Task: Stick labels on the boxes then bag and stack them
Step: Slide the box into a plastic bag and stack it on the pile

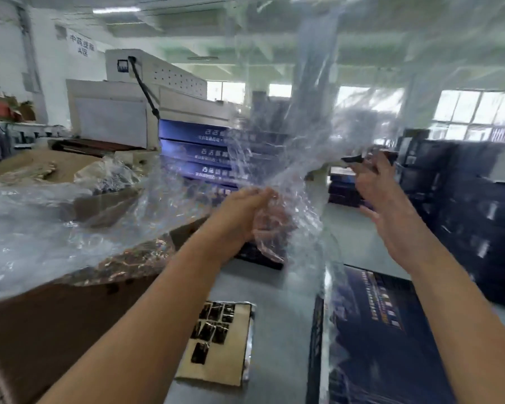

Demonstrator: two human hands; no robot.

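Note:
A clear plastic bag point(292, 135) billows up in the air in front of me, blurred by motion. My left hand point(245, 211) grips its lower part at table height. My right hand point(391, 205) is raised to the right of the bag with fingers spread, holding nothing. A dark blue printed box point(373, 339) lies flat on the grey table point(280, 330) at the lower right, under my right forearm. A sheet of black labels point(216, 342) on tan backing lies near the table's front, between my arms.
A stack of blue boxes point(199, 153) stands behind the bag. A brown carton point(56, 325) with a heap of clear bags point(27, 228) fills the left. Many dark boxes point(464, 205) are piled at the right. A white machine point(134, 112) stands at the back.

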